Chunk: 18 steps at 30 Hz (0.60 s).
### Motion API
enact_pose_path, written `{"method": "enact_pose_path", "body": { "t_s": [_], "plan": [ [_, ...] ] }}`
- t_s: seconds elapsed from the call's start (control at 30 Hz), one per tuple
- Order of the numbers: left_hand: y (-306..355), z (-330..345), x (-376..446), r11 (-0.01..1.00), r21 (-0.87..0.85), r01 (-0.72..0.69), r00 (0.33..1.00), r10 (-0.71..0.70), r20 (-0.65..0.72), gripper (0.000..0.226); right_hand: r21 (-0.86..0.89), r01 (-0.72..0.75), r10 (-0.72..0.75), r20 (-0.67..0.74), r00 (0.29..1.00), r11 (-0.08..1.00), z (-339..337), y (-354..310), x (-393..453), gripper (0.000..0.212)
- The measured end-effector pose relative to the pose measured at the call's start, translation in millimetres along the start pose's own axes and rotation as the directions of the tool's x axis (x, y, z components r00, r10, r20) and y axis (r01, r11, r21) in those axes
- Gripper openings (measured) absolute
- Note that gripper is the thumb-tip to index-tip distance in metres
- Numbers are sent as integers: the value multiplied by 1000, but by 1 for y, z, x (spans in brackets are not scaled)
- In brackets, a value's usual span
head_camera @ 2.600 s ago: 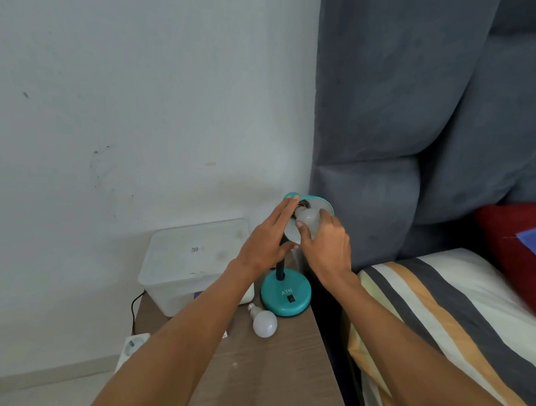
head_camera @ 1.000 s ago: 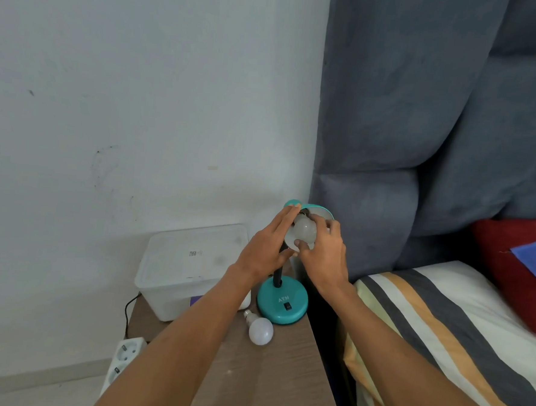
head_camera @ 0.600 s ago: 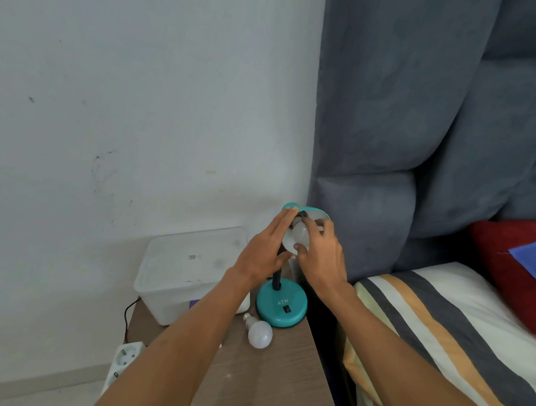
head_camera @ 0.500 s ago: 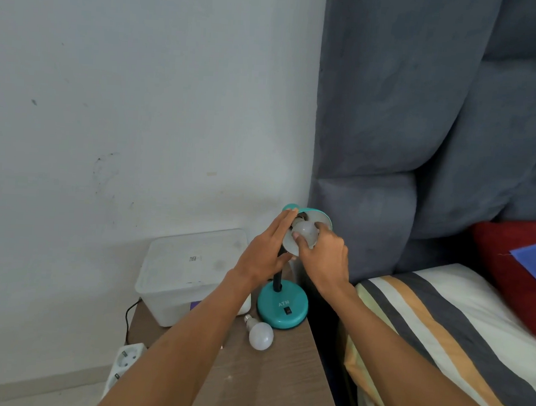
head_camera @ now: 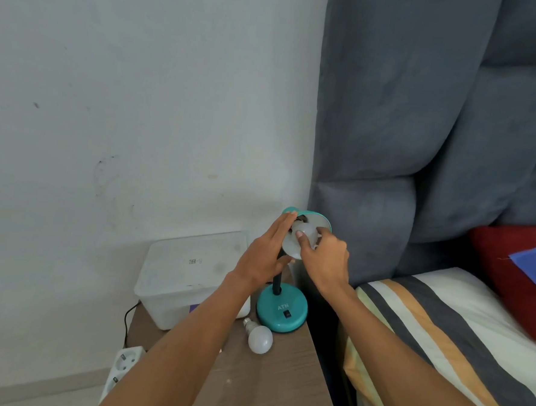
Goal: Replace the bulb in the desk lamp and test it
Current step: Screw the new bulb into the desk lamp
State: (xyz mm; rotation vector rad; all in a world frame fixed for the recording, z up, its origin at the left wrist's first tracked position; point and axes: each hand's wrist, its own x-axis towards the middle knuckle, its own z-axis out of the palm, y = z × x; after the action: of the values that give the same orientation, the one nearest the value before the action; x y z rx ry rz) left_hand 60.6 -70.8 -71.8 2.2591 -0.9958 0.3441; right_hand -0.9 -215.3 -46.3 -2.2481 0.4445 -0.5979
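Right hand grasps the bulb inside the lamp shade, thumb tip on the bulb's front, other fingers curled round its right side. Bulb sits at the shade's centre, in front of the dark socket; whether it is fully seated cannot be told. Left hand is flat, fingers extended, pressed against the shade's left rim and back, steadying it, not closed on anything; fingertips reach the shade's top left edge. Both hands touch the shade, bulb between them. Lamp base, teal, stands on the wooden surface directly below the hands, black switch on its front. Second bulb lies on its side on the surface just beside the base, at its front left, well below both hands, untouched. White plastic box behind the left forearm. Power strip on the floor, left of the surface. Striped bed to the right.
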Motion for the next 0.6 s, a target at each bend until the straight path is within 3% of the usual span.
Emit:
{"method": "enact_pose_path", "body": {
  "t_s": [0.13,0.23,0.3,0.4,0.43,0.5,0.6],
  "plan": [
    [0,2,1,1000,6,-4,1000,4,3,92,-80,202,-200,30,979,976,-1,-4,-8,44],
    [0,2,0,1000,9,6,1000,-6,0,92,-161,248,-233,109,966,955,2,3,-9,56],
    [0,2,0,1000,9,1,1000,-1,4,91,-123,169,-159,81,984,978,4,6,-5,54],
    [1,2,0,1000,19,3,1000,-3,2,90,-2,-62,62,26,998,998,4,1,0,55],
    [2,2,0,1000,20,2,1000,-2,1,90,5,-64,64,6,998,998,3,-1,0,54],
    [3,2,1,1000,19,-4,1000,4,3,90,-2,38,-38,-36,999,999,2,-4,-4,48],
    [2,2,1,1000,15,1,1000,-1,0,91,-57,201,-199,33,979,978,-1,-3,-8,46]
  ]
}}
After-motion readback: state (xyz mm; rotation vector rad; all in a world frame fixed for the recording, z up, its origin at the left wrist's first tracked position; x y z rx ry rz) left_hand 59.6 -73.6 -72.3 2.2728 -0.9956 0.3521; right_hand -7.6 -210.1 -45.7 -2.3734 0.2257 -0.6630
